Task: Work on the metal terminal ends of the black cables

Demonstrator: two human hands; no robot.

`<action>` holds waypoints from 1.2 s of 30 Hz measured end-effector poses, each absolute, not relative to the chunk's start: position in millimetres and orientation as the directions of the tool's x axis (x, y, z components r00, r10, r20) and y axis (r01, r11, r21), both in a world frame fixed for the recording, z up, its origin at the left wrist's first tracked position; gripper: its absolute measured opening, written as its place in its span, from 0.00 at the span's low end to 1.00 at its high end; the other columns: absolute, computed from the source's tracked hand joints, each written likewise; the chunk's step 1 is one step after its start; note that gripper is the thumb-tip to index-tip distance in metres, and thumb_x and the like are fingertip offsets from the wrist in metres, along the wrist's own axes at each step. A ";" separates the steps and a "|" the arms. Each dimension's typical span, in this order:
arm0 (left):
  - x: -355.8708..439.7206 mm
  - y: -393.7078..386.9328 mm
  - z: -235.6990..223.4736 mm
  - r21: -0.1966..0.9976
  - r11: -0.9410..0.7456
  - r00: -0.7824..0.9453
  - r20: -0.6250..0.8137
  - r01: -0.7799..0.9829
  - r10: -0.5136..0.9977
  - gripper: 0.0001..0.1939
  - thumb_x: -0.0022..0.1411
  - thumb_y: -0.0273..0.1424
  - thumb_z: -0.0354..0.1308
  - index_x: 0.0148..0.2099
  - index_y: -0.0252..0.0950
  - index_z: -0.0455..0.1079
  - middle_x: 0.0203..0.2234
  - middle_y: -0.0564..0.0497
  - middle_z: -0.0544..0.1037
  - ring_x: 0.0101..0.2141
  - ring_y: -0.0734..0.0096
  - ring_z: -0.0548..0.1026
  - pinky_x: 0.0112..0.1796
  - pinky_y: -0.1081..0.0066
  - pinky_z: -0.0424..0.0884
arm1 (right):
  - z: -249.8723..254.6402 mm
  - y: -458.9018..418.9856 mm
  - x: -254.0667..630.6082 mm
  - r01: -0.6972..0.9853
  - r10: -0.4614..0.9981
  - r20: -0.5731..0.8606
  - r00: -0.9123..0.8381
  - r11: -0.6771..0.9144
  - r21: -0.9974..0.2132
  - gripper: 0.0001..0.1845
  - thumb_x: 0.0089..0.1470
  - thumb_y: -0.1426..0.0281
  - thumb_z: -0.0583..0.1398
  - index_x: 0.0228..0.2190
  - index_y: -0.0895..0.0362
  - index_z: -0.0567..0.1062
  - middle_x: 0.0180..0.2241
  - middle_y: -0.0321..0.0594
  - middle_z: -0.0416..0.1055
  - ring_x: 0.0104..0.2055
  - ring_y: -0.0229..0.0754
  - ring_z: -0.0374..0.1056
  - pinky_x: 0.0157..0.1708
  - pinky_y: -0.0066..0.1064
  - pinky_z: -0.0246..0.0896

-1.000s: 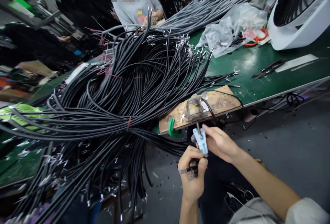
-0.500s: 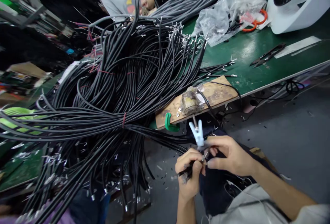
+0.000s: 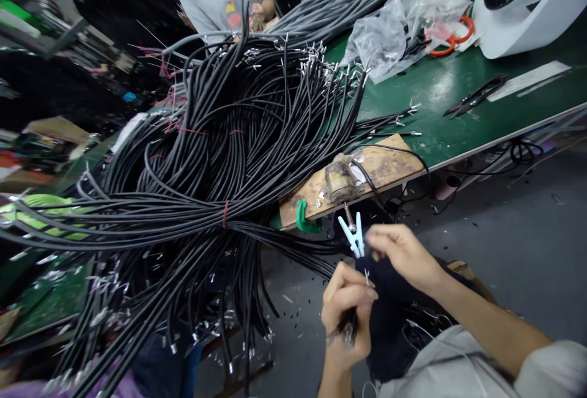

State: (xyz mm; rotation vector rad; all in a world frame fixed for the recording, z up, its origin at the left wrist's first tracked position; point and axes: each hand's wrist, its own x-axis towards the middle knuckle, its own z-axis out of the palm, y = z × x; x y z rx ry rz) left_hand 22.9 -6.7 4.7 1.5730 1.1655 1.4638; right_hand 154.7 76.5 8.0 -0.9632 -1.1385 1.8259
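My left hand is closed around black cables, and a cable end with bare silvery wires sticks up by its thumb. Just right of a light-blue plastic clip, my right hand has its fingers curled together. Its fingertips are smeared by motion, so anything between them cannot be made out. The clip sits on the shaft of a small tape-wrapped motor, fixed on a wooden board. Beside my left hand, a bundle of black cables hangs off the table edge.
A large heap of black cables covers the green table. A green clamp grips the board's edge. Snips, orange-handled scissors, plastic bags and a white fan lie toward the right. A person in grey sits opposite.
My right hand has moved up and away from my left hand, to beside the clip. My left hand has turned more upright and shifted slightly right, still holding the cables.
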 end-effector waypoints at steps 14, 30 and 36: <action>42.2 8.3 -2.8 0.912 -0.377 -0.256 0.407 0.161 0.877 0.10 0.62 0.18 0.52 0.39 0.38 0.67 0.26 0.56 0.64 0.23 0.79 0.65 0.23 0.78 0.61 | 6.9 97.7 121.9 -0.643 0.761 -0.096 -0.641 -0.601 -0.475 0.23 0.47 0.53 0.66 0.25 0.63 0.75 0.22 0.38 0.70 0.21 0.32 0.61 0.19 0.23 0.53; 21.4 -5.7 -8.5 0.931 -0.359 -0.310 0.363 0.072 0.879 0.07 0.63 0.33 0.57 0.42 0.37 0.70 0.28 0.52 0.73 0.28 0.70 0.76 0.28 0.72 0.72 | -31.0 81.3 196.3 -0.404 0.915 -0.187 -0.358 -0.332 -0.853 0.14 0.53 0.61 0.63 0.33 0.60 0.77 0.25 0.38 0.70 0.28 0.37 0.63 0.29 0.29 0.56; 11.8 5.0 0.5 0.941 -0.171 -0.071 0.200 0.293 0.977 0.06 0.56 0.26 0.61 0.26 0.34 0.71 0.18 0.56 0.68 0.19 0.79 0.64 0.22 0.77 0.58 | 10.6 57.8 190.1 0.033 0.872 0.324 -0.365 0.361 -0.932 0.05 0.52 0.72 0.65 0.33 0.58 0.76 0.29 0.39 0.70 0.34 0.40 0.62 0.37 0.33 0.58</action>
